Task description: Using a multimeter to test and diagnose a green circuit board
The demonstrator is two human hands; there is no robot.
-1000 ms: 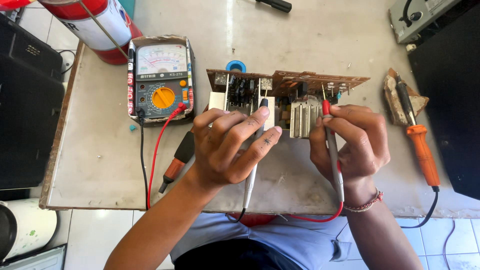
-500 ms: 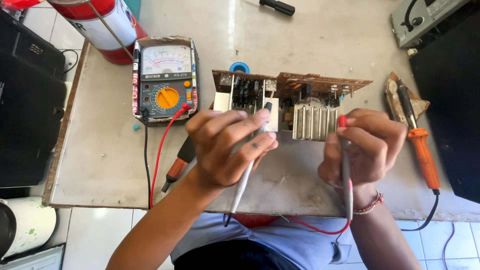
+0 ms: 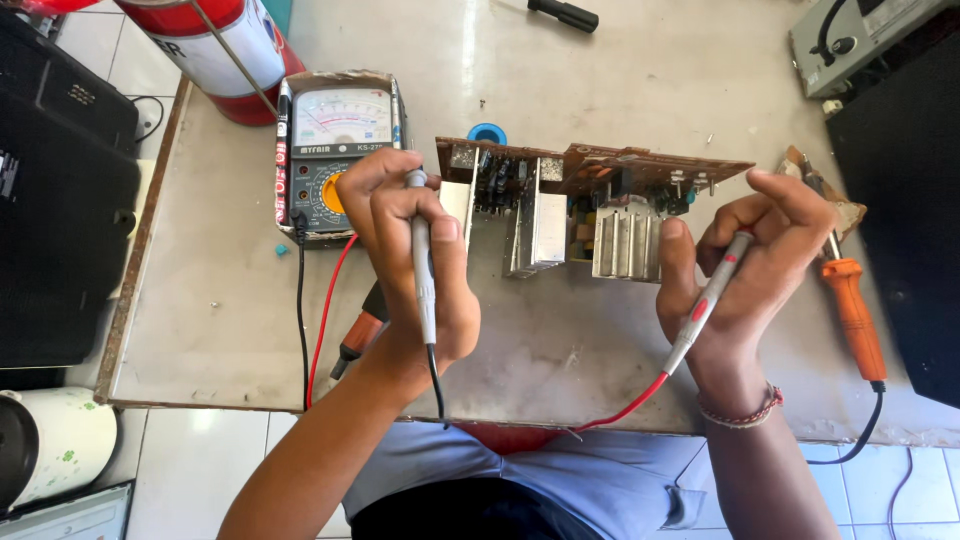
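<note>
Grey, scuffed surface [image 3: 600, 70] on a tiled floor, pretty cluttered bench setup. Circuit board [image 3: 590, 195] with silver heat sinks stood up on its edge around the middle of it, a bit toward the far side. Left hand [image 3: 410, 265] was wrapped around a grey test probe with a black lead [image 3: 423, 270], tip pointing up and away from the person, sitting right by the left end of the board and overlapping the corner of the analog multimeter [image 3: 335, 150]. Couldn't tell if the tip was actually touching anything. Right hand [image 3: 750, 265] was closed on the other probe with the red lead [image 3: 705, 300], held slanted, its tip up near the right end of the board behind the fingers, so contact was hidden there too. Red wire looped down off the near edge of the surface toward the person's lap. Both meter leads, 1 black and 1 red, ran from the bottom of the meter down the surface.

Other stuff: an orange-handled soldering iron [image 3: 850, 300] lay just right of the right hand, an orange and black tool [image 3: 358, 335] poked out under the left wrist, a blue tape roll [image 3: 487, 133] sat behind the board, and a red and white cylinder [image 3: 215, 50] stood at the far left corner
</note>
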